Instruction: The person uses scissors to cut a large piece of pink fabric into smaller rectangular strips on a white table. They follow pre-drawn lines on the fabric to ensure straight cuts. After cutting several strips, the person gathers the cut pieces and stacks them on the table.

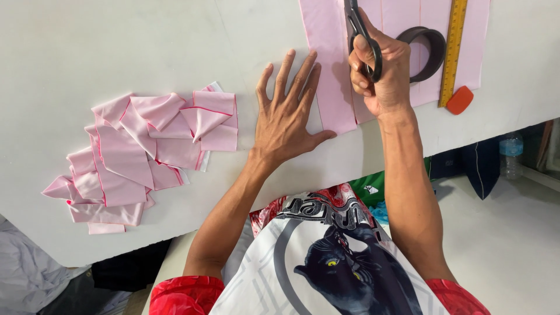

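My left hand (287, 111) lies flat with fingers spread on the white table (146, 46), its thumb and finger edge resting against a pink fabric strip (328, 64). My right hand (382, 73) grips black scissors (357, 29), blades pointing away along a cut in the pink fabric sheet (402, 17). The scissors sit just right of the strip that my left hand presses.
A pile of cut pink strips (140, 151) lies to the left. A yellow ruler (453, 49), a dark tape roll (429, 49) and an orange chalk piece (460, 100) rest on the fabric at right. A plastic bottle (511, 153) stands below the table edge.
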